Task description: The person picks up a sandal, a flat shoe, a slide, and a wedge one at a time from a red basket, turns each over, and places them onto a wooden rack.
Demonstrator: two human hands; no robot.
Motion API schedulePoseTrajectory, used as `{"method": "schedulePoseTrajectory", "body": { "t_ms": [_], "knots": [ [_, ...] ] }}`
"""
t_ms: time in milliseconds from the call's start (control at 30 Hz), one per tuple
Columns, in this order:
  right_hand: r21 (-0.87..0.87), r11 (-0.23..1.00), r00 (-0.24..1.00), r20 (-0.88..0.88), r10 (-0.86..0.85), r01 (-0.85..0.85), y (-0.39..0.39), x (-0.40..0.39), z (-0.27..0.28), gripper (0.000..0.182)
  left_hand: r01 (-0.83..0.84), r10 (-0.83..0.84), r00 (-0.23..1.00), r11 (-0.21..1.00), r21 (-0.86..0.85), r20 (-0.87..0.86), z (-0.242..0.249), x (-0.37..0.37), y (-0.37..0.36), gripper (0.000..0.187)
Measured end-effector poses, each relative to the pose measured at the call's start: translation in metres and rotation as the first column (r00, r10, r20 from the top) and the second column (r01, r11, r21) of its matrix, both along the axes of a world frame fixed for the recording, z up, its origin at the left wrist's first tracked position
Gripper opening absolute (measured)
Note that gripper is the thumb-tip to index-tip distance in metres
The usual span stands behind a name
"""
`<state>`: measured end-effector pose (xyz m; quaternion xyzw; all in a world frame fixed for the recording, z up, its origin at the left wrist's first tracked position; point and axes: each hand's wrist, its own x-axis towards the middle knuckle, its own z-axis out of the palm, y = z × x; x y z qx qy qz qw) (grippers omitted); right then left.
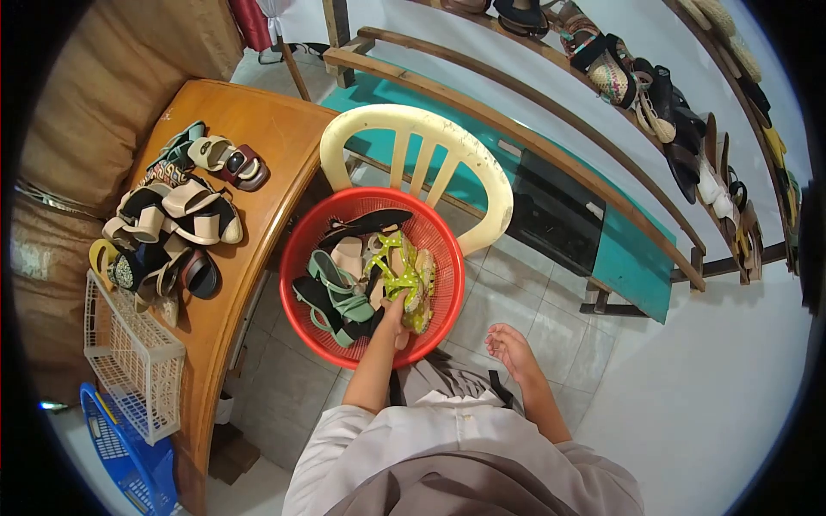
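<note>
A red plastic basket rests on a cream plastic chair. Inside it are yellow-green polka-dot sandals, pale green strappy sandals and a black shoe. My left hand reaches over the basket's near rim, its fingers closed on a polka-dot sandal; the fingertips are partly hidden. Off to the right of the basket, my right hand hovers above the floor with nothing in it, fingers loosely bent and a little apart.
On the left, a wooden table bears a pile of sandals and a white plastic crate. A blue basket is below. Wooden racks with shoes line the right wall above a teal board.
</note>
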<state>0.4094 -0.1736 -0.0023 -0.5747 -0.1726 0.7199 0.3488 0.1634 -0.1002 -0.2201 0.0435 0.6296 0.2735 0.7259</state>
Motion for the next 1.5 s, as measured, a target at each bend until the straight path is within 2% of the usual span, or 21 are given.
{"method": "schedulePoseTrajectory", "body": {
  "t_ms": [67,100,200,233,333,433,533,633,767,867,967,1067,1167,1267,1300,1400,1433,1500],
  "knots": [
    [0.008,1.0,1.0,-0.003,0.016,-0.016,0.003,0.001,0.002,0.011,0.028,0.013,0.92,0.995,0.099,-0.391,-0.008,0.011,0.005,0.084],
    [0.016,1.0,1.0,0.01,0.023,-0.023,0.004,0.002,0.004,0.011,0.083,0.02,0.876,0.978,0.19,-0.483,0.012,0.015,0.006,0.083],
    [0.033,0.999,0.998,0.037,0.041,-0.043,0.008,0.004,0.007,0.011,0.188,0.046,0.83,0.916,0.356,-0.557,0.027,0.017,0.002,0.084],
    [0.038,0.998,0.998,0.039,0.04,-0.042,0.008,0.004,0.007,0.011,0.154,0.048,0.845,0.932,0.328,-0.533,0.028,0.017,-0.001,0.086],
    [0.033,0.998,0.999,0.033,0.044,-0.045,0.006,0.004,0.006,0.011,0.118,0.102,0.893,0.887,0.446,-0.438,0.041,0.015,-0.013,0.093],
    [0.035,0.998,0.998,0.023,0.052,-0.053,0.005,0.003,0.007,0.011,0.059,0.146,0.924,0.859,0.509,-0.353,0.075,0.019,-0.026,0.086],
    [0.042,0.997,0.998,0.017,0.06,-0.061,0.004,0.001,0.008,0.012,0.498,0.118,0.679,0.651,0.573,-0.724,0.014,0.016,-0.041,0.077],
    [0.047,0.996,0.997,0.008,0.07,-0.071,0.003,0.002,0.007,0.012,0.486,0.157,0.656,0.661,0.572,-0.739,0.016,0.021,-0.044,0.073],
    [0.055,0.996,0.998,0.004,0.07,-0.07,0.001,0.005,0.006,0.012,0.494,-0.013,0.668,0.756,0.43,-0.744,0.027,0.017,-0.042,0.076],
    [0.053,0.996,0.998,0.012,0.067,-0.068,0.001,0.005,0.008,0.013,0.523,0.008,0.658,0.714,0.465,-0.753,0.019,0.015,-0.043,0.076],
    [0.049,0.997,0.998,0.012,0.067,-0.068,-0.001,0.007,0.003,0.013,0.455,0.141,0.684,0.684,0.57,-0.715,0.027,0.019,-0.043,0.075],
    [0.041,0.997,0.997,0.022,0.069,-0.069,-0.001,0.008,0.0,0.013,0.389,0.151,0.708,0.733,0.559,-0.69,0.033,0.02,-0.045,0.074],
    [0.035,0.997,0.997,0.028,0.069,-0.07,0.001,0.007,0.003,0.013,0.494,0.149,0.638,0.674,0.549,-0.756,0.032,0.021,-0.046,0.074],
    [0.036,0.997,0.998,0.008,0.067,-0.067,0.002,0.008,-0.002,0.012,0.471,0.151,0.677,0.664,0.581,-0.72,0.038,0.022,-0.045,0.075],
    [0.038,0.997,0.997,0.011,0.07,-0.071,0.004,0.006,-0.001,0.012,0.459,0.142,0.695,0.666,0.587,-0.705,0.037,0.02,-0.043,0.072],
    [0.037,0.996,0.996,0.018,0.085,-0.085,0.008,0.002,0.005,0.012,0.512,-0.052,0.746,0.682,0.522,-0.664,0.039,0.002,-0.039,0.073],
    [0.037,0.995,0.996,0.017,0.092,-0.092,0.01,0.001,0.007,0.012,0.587,-0.136,0.706,0.662,0.466,-0.695,0.043,-0.008,-0.038,0.064],
    [0.046,0.993,0.994,0.011,0.105,-0.105,0.012,-0.002,0.007,0.011,0.682,-0.031,0.574,0.572,0.456,-0.819,0.045,-0.024,-0.039,0.061]
  ]
}}
